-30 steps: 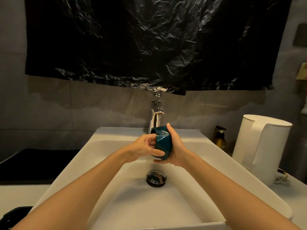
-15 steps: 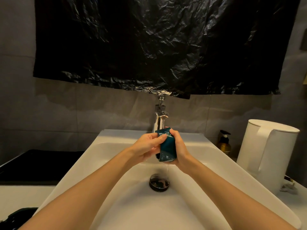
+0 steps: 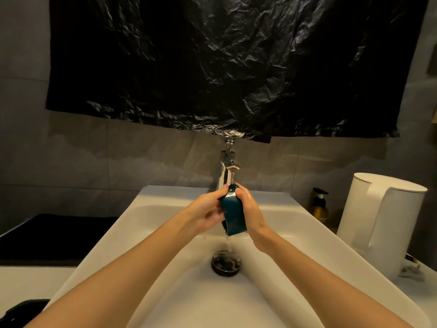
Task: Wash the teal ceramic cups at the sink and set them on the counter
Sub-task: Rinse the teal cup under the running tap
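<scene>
The teal cup [image 3: 234, 215] is in the air above the sink [image 3: 146, 209], right under the tap [image 3: 226, 172] and over the drain [image 3: 226, 263]. It seems to be turned with the open end down, and a thin line of water [image 3: 228, 243] falls from its lower edge into the drain. The left hand [image 3: 207, 213] holds it from the left, with the fingers curled over the upper end. The right hand [image 3: 251, 209] wraps it from the right. Both hands are closed around the cup and both look wet. I cannot tell whether a handle is under the fingers.

I judge that this is the rinsing step, so the cup is not yet ready for the counter [image 3: 26, 282].

The main danger is a slip. Glazed ceramic is smooth when wet, and if soap is on it the cup can slide out of the hands, hit the hard sink and chip or break. The upper end of the cup is also very near the metal spout, so a quick lift can knock it against the tap. On the right, a white kettle [image 3: 383, 223] and a soap bottle [image 3: 319, 207] stand close to the sink edge, and a wide swing to that side can hit them.
</scene>
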A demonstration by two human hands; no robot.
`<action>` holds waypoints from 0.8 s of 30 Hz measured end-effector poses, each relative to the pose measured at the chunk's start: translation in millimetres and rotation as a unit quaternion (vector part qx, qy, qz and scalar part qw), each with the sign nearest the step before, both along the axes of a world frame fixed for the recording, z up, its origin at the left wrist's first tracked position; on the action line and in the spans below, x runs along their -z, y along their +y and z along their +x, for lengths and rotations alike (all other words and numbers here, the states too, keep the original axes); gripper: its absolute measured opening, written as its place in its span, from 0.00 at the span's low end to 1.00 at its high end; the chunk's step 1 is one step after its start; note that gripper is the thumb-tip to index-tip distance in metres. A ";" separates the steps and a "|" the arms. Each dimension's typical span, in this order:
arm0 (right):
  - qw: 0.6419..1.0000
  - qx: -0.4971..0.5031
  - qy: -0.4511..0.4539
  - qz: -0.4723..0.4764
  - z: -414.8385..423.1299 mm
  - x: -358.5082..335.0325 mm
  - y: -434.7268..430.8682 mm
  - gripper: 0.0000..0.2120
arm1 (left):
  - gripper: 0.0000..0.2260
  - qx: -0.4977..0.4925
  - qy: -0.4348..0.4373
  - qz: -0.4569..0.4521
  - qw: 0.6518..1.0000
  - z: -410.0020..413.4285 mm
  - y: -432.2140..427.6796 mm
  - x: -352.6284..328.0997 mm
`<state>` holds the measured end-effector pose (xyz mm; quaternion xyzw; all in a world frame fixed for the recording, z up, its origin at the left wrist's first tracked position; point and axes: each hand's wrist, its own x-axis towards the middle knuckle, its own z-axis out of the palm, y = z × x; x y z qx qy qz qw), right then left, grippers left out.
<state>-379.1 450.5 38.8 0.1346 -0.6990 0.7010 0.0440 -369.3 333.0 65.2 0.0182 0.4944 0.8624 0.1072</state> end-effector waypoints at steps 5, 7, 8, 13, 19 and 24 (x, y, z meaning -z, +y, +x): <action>0.999 -0.005 -0.052 -0.017 -0.3 -0.5 3.1 0.18 | 0.07 0.031 0.026 -0.012 0.999 3.1 0.8 -2.8; 1.000 -0.015 -0.019 -0.005 0.4 0.3 1.1 0.16 | 0.10 0.020 0.040 -0.037 0.998 1.2 -0.4 -0.5; 1.000 -0.019 0.004 0.005 0.7 0.2 -0.3 0.15 | 0.11 0.007 0.039 -0.040 0.998 0.0 -0.8 0.1; 0.998 -0.028 0.044 0.018 1.3 -0.8 -3.0 0.13 | 0.14 -0.018 -0.009 0.024 1.000 -5.6 -3.7 -0.9; 0.997 -0.037 -0.057 -0.024 -2.1 -4.1 9.3 0.14 | 0.12 0.051 0.041 -0.055 0.996 -2.6 1.3 3.4; 0.986 -0.069 -0.150 -0.024 -5.4 -5.7 12.1 0.15 | 0.14 0.083 0.108 -0.177 0.975 -5.7 -1.7 14.3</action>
